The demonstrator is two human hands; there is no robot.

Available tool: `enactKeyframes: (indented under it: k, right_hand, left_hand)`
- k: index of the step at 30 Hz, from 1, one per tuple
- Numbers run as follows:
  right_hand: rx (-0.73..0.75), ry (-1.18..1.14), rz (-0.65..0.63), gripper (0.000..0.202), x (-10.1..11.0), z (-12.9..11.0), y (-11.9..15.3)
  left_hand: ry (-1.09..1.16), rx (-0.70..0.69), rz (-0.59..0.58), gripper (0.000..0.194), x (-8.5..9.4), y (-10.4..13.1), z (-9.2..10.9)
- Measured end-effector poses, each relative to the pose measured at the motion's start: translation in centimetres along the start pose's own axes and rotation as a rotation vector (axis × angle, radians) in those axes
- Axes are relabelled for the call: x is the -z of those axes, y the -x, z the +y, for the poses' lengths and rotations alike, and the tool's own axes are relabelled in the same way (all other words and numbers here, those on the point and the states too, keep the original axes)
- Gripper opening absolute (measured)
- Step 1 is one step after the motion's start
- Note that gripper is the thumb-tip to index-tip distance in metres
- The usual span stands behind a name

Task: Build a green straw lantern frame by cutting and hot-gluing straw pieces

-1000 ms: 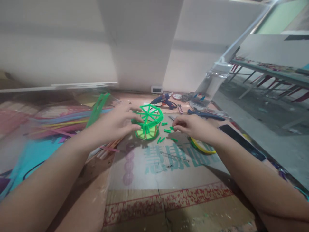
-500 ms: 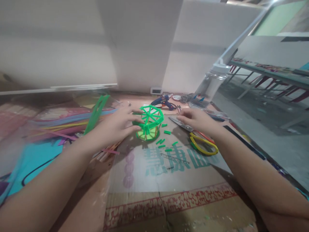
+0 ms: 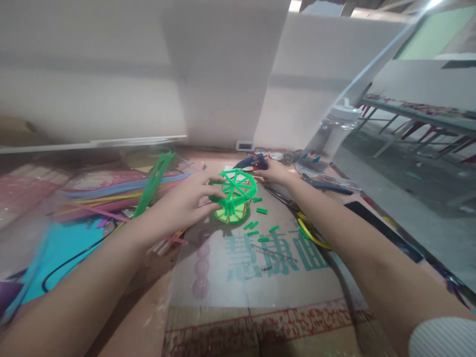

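Note:
A green wheel-topped frame (image 3: pixel 238 186) with a yellow-green base stands on the cardboard sheet (image 3: pixel 223 292). My left hand (image 3: pixel 199 196) is at its left side, fingers spread, their tips touching or close to the rim. Behind the frame, my right hand (image 3: pixel 273 172) is at the dark blue glue gun (image 3: pixel 255 161), its fingers around the handle end; the grip is partly hidden. Several short green pieces (image 3: pixel 262 211) lie right of the frame. Scissors with yellow handles (image 3: pixel 312 235) rest partly under my right forearm.
Coloured strips (image 3: pixel 100 198) and a blue sheet (image 3: pixel 67 248) lie at the left. A clear bottle (image 3: pixel 327 136) stands at the back right, near a small white display (image 3: pixel 245 146) by the wall. A dark flat object (image 3: pixel 383 230) lies along the right edge.
My right hand has moved from above the scissors' blades back and left to the glue gun. My left hand stays beside the green frame. The camera view has shifted slightly.

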State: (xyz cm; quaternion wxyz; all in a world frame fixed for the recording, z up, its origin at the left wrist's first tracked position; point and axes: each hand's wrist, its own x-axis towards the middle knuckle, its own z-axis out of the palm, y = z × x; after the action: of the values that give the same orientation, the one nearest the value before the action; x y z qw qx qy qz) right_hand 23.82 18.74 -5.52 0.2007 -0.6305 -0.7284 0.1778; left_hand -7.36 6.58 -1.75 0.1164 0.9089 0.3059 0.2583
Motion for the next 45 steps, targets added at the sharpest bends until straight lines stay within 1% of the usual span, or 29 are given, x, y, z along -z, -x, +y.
enactKeyframes:
  k: [3,5,8,10,12,15,16,19,22,25,29,35,40,45]
  right_hand:
    - [-0.072,-0.041,0.063,0.031,-0.5,0.2,-0.2]
    - [-0.108,-0.076,0.123,0.026,-0.2,0.5,-0.1]
    - [-0.136,-0.153,0.182,0.024,1.1,0.6,1.1]
    - [-0.12,-0.221,0.177,0.022,2.3,0.1,2.6]
    - [-0.061,-0.32,0.159,0.019,3.4,-0.7,4.6]
    - [0.111,-0.556,0.171,0.022,4.8,-1.7,8.1]
    - [0.152,-0.579,0.174,0.019,5.1,-1.9,9.2]
    - [0.238,-0.532,0.063,0.011,5.4,-1.9,12.3]
    - [0.257,-0.464,-0.029,0.02,5.0,-1.8,14.6]
    - [0.289,-0.45,-0.038,0.028,4.1,-2.0,16.1]
    - [0.324,-0.477,-0.084,0.034,3.2,-2.9,17.0]
    - [0.252,-0.466,-0.071,0.037,2.9,-3.9,17.1]
    - [0.26,-0.42,-0.062,0.032,2.6,-3.8,16.9]
    - [0.227,-0.5,-0.11,0.026,2.1,-3.9,16.8]
  left_hand:
    - [0.012,0.013,0.001,0.019,0.0,0.0,0.0]
    - [0.013,0.017,0.001,0.019,0.0,0.0,0.0]
    - [0.001,0.009,-0.012,0.019,0.1,-0.1,0.1]
    - [-0.003,0.001,-0.016,0.018,0.2,-0.2,0.1]
    - [-0.002,-0.003,-0.008,0.017,0.2,-0.2,0.0]
    - [0.007,0.003,-0.001,0.017,0.1,-0.2,-0.1]
    - [0.009,0.004,0.0,0.017,0.0,-0.2,-0.1]
    - [0.003,-0.009,0.013,0.016,-0.1,-0.3,0.1]
    - [-0.017,-0.006,0.013,0.015,-0.1,-0.4,0.4]
    - [-0.022,0.027,0.014,0.016,-0.1,-0.4,0.5]
    - [-0.021,0.059,0.02,0.018,-0.3,-0.3,0.5]
    - [-0.025,0.046,0.025,0.02,-0.3,-0.2,0.7]
    - [-0.019,0.053,0.02,0.018,-0.3,-0.3,0.6]
    - [-0.03,0.049,0.016,0.018,-0.4,-0.2,0.5]
